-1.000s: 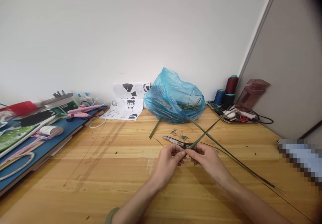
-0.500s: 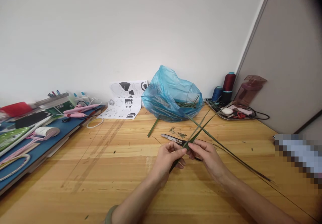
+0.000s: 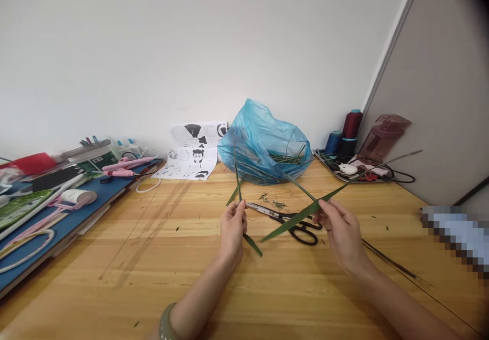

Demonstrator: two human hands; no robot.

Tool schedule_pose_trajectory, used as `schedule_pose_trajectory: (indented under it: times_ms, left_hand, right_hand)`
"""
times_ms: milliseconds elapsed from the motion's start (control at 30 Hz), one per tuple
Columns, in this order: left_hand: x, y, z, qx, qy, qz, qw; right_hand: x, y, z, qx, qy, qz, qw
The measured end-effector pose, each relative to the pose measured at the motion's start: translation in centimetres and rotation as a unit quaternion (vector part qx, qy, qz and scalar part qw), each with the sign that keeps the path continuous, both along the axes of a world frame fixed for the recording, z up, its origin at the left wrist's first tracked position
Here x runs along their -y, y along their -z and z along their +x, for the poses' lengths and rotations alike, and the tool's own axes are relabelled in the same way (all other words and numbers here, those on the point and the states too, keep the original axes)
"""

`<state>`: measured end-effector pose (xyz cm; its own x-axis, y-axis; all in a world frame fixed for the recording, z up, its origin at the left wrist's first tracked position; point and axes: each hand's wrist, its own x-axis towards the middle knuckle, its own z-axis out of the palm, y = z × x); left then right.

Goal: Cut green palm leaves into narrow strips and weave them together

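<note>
My left hand pinches a narrow green leaf blade, whose thin end rises past the fingers and whose wider end hangs below them. Between the fingers of my right hand is a second leaf blade, its broad end slanting down to the left and its thin tip reaching up to the right. The two blades are apart. Black-handled scissors lie on the table between my hands, partly behind the right blade. Small green clippings are scattered just beyond them.
A blue plastic bag holding long leaves stands by the wall. Printed sheets lie left of it. At right are a tray of small items, thread spools and a long leaf. A blue board with craft tools is at left.
My hands have moved apart, left hand leftward and right hand rightward. The leaf blades that were held together are now separated, one in each hand, and the scissors show more fully.
</note>
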<state>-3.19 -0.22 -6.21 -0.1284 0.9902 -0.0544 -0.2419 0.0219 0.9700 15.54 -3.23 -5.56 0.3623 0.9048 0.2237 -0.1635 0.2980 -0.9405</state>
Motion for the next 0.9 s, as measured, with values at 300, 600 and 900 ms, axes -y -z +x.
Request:
schedule_pose_trajectory:
  times_ms: [300, 600, 900]
  left_hand:
    - [-2.0, -0.2, -2.0, -0.123, -0.101, 0.047, 0.986]
    - [2.4, -1.6, 2.5, -0.071, 0.233, 0.025, 0.97]
    - [1.2, -0.5, 1.3, 0.02, 0.138, -0.026, 0.99]
  right_hand:
    - [-0.4, -1.2, 2.1, -0.011, -0.024, -0.016, 1.0]
    - [1.0, -0.4, -1.3, 0.123, -0.299, -0.116, 0.939]
    - [1.4, -0.7, -1.4, 0.149, -0.361, -0.166, 0.905]
